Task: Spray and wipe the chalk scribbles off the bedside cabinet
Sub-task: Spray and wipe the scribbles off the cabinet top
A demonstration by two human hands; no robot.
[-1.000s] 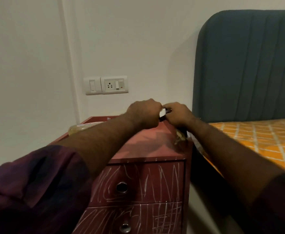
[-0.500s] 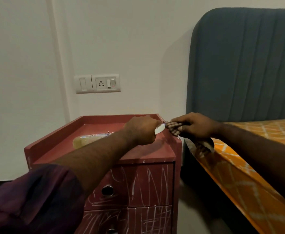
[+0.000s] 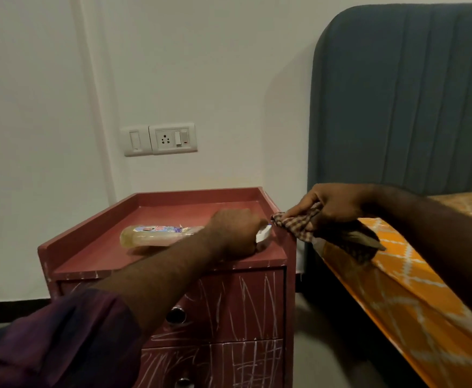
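Observation:
A red bedside cabinet [image 3: 94, 247] stands against the wall, its drawer fronts [image 3: 246, 303] covered in white chalk scribbles. A clear spray bottle [image 3: 150, 235] of yellowish liquid lies on its side on the top. My left hand [image 3: 234, 233] grips the bottle's white nozzle end [image 3: 264, 235] near the cabinet's right front corner. My right hand [image 3: 332, 205] pinches a checked cloth [image 3: 299, 224] just off the cabinet's right edge, the cloth hanging down over the bed side.
A bed with an orange patterned sheet [image 3: 414, 289] and a tall blue headboard [image 3: 402, 102] stands right of the cabinet, with a narrow floor gap [image 3: 313, 345] between. A wall socket plate [image 3: 160, 140] sits above the cabinet.
My hands, close together above the cabinet a second ago, have separated and lowered. The right hand with the cloth moved right, the left stays at the bottle's nozzle.

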